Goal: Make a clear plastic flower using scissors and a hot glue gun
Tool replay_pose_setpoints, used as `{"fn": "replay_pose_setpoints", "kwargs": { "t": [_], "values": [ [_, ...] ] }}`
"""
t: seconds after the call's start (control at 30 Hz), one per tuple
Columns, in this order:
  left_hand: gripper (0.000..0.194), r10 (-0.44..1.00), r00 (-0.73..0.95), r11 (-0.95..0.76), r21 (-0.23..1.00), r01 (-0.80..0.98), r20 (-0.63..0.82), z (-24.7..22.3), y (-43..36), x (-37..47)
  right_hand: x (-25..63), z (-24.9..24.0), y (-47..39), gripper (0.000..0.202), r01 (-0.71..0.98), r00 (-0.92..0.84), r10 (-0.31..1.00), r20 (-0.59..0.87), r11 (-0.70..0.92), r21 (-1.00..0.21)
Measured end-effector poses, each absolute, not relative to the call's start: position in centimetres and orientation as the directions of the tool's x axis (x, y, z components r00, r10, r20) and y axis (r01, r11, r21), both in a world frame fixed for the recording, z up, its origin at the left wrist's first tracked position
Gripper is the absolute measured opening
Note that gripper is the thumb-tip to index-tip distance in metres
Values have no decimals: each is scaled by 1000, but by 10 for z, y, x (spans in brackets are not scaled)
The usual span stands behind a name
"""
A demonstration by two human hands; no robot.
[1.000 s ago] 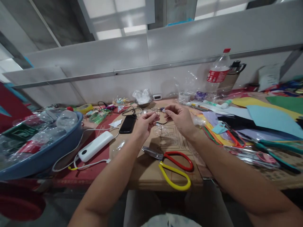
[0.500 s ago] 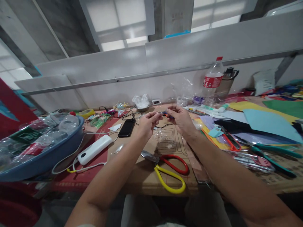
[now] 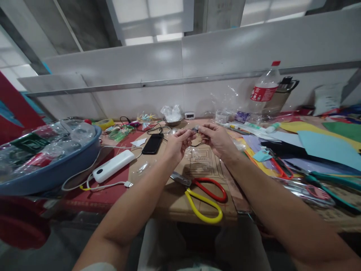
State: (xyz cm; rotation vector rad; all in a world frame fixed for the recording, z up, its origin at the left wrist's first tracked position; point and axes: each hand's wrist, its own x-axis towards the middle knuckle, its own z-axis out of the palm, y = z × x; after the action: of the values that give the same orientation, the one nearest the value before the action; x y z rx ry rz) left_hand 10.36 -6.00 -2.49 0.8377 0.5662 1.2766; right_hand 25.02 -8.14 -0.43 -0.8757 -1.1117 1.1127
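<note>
My left hand (image 3: 179, 142) and my right hand (image 3: 213, 136) are raised close together over the cardboard-covered table. Between their pinched fingertips is a small dark piece (image 3: 195, 129), too small to identify; both hands seem to grip it. Beneath the hands lie a crumpled clear plastic piece (image 3: 193, 152) and a line drawing on the cardboard (image 3: 201, 165). Scissors (image 3: 207, 214) with one red and one yellow handle lie nearer to me, blades pointing left. A black phone (image 3: 152, 144) rests left of my left hand.
At the left are a blue basin (image 3: 64, 165) of plastic bottles and a white power bank (image 3: 113, 166) with a cable. Coloured sheets (image 3: 328, 148), green-handled pliers (image 3: 332, 188) and a red-capped bottle (image 3: 265, 88) stand or lie at the right.
The view has shifted slightly, with the bottle and scissors now a little further right. My fingers have changed position slightly around the small piece, which shows less blue.
</note>
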Motion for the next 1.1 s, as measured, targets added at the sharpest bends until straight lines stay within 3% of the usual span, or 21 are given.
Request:
{"fn": "replay_pose_setpoints", "kwargs": {
  "t": [0.57,1.1],
  "values": [
    [23,969,223,36,826,-562,109,-31,-60,108,248,-20,-73,25,-40,97,927,363,368,-929],
    [26,961,205,-36,817,-576,188,-34,-59,108,246,-16,-77,33,-194,-7,975,220,215,-957]
  ]
}}
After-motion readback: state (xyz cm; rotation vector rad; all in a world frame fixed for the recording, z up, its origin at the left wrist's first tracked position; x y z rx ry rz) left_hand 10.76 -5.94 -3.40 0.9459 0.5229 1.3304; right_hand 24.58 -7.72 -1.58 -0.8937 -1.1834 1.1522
